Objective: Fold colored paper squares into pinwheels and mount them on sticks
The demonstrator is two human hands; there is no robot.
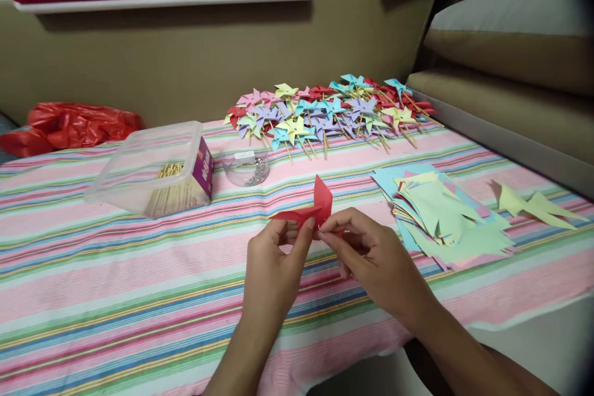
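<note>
My left hand [278,253] is closed on a red paper pinwheel [323,197], thumb pressed near its centre, with folded blades sticking up and out to the left. My right hand [366,247] meets it from the right, thumb and forefinger pinched at a tiny shiny pin [319,229] by the pinwheel's centre. How far the pin goes into the paper is too small to tell. Fingers hide the lower part of the pinwheel. Beyond the hands stands a round clear tub [245,167] of small metal pins.
A clear plastic box [139,154] of wooden sticks stands left of the tub. Many finished pinwheels [320,111] on sticks are heaped at the back. Cut paper sheets [445,216] lie right, beside a yellow-green cut piece [529,204]. A red plastic bag [83,127] lies far left on the striped cloth [116,284].
</note>
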